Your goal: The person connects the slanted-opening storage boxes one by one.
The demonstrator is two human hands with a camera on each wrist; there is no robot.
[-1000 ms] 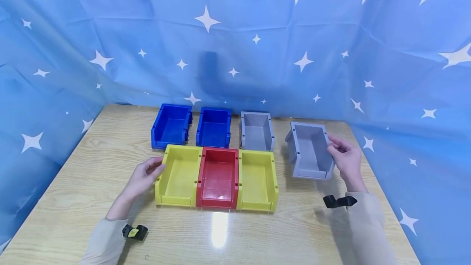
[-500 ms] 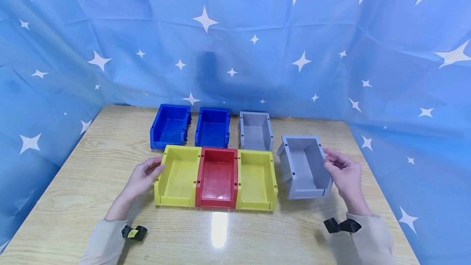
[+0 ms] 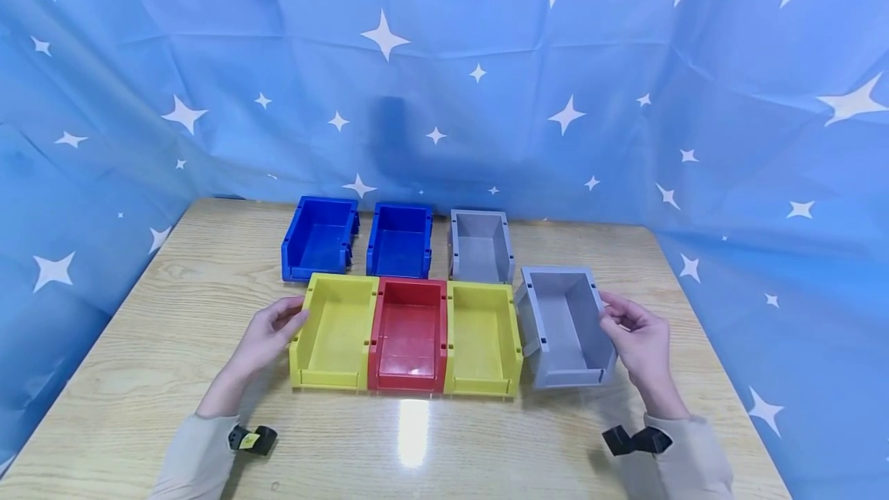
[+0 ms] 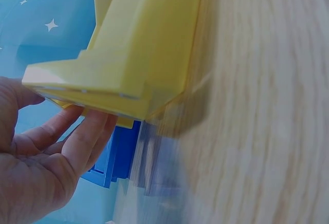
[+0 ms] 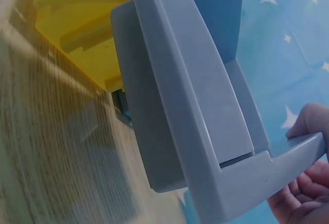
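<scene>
My right hand pinches the right wall of a grey storage bin, thumb inside and fingers outside. In the right wrist view this grey bin is tilted and raised off the wooden table. Its left side comes close to the right yellow bin. My left hand grips the left wall of the left yellow bin; in the left wrist view the thumb lies over the rim and the fingers lie against the outer side. A red bin sits between the two yellow ones, side by side with both.
Behind this row stand two blue bins and another grey bin. The wooden table runs back to a blue star-patterned curtain. Each wrist carries a black camera strap.
My right hand has brought the grey bin toward the front and then left, up close to the right yellow bin. My left hand has stayed on the left yellow bin.
</scene>
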